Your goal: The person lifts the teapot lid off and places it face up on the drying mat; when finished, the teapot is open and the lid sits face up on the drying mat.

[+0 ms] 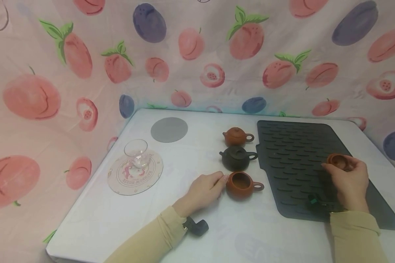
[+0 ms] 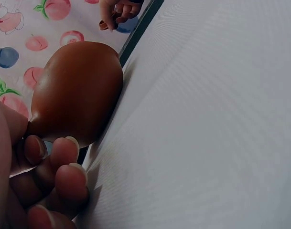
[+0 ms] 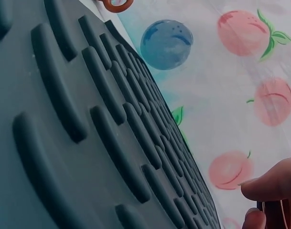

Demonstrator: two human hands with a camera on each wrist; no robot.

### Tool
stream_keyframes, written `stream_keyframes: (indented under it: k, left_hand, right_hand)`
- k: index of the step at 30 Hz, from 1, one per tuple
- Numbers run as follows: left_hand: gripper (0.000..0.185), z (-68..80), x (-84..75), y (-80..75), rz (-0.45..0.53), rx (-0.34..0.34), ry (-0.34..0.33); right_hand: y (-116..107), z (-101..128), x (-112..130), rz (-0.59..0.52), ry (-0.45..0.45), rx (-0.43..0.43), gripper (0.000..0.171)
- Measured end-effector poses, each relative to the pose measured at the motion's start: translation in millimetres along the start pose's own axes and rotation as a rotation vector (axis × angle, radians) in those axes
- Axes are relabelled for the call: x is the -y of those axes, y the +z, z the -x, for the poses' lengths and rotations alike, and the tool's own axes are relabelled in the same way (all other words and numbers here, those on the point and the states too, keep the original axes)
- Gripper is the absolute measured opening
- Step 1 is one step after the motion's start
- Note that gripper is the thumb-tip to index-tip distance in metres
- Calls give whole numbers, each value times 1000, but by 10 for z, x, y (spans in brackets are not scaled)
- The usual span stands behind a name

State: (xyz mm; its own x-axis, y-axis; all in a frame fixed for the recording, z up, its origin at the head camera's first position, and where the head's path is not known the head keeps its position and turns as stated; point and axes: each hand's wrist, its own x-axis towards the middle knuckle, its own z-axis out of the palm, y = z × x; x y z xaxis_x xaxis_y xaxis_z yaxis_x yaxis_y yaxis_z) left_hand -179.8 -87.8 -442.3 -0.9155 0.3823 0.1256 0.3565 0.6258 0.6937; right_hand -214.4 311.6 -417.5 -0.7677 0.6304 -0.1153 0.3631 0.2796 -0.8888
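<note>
The fingers and thumb of my left hand [image 1: 204,191] pinch the spout of a reddish-brown clay teapot [image 1: 239,190]. This teapot stands upright on the white table with its top uncovered and its handle to the right. Its rounded side [image 2: 78,90] fills much of the left wrist view. Over the dark ridged mat, my right hand [image 1: 352,180] holds a small brown teapot lid [image 1: 338,162] between thumb and fingers, its hollow underside showing. Only the lid's edge [image 3: 279,213] appears in the right wrist view, with the fingers covering the rest.
Behind the uncovered teapot stand a black teapot [image 1: 236,157] and a smaller brown one [image 1: 236,136], both lidded. The ridged mat [image 1: 293,146] lies at the right. Leftward, a clear glass cup [image 1: 136,153] sits on a round patterned coaster [image 1: 121,182], near a grey disc [image 1: 169,129].
</note>
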Motion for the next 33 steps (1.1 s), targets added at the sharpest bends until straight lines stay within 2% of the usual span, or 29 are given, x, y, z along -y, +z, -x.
stream_keyframes:
  k: [14, 21, 29, 33]
  left_hand:
    - [38, 15, -5, -5, -7, -8, 8]
    - [38, 6, -8, 0, -3, -1, 6]
    - [39, 10, -15, -8, -7, -3, 4]
    - [38, 12, -14, -9, -11, -3, 6]
  right_hand:
    - [-50, -90, -94, 21, -46, -29, 77]
    - [-78, -109, -132, 128, -82, -28, 80]
    - [-124, -169, -202, 219, -186, -81, 75]
    - [-151, -178, -211, 247, -178, -88, 76]
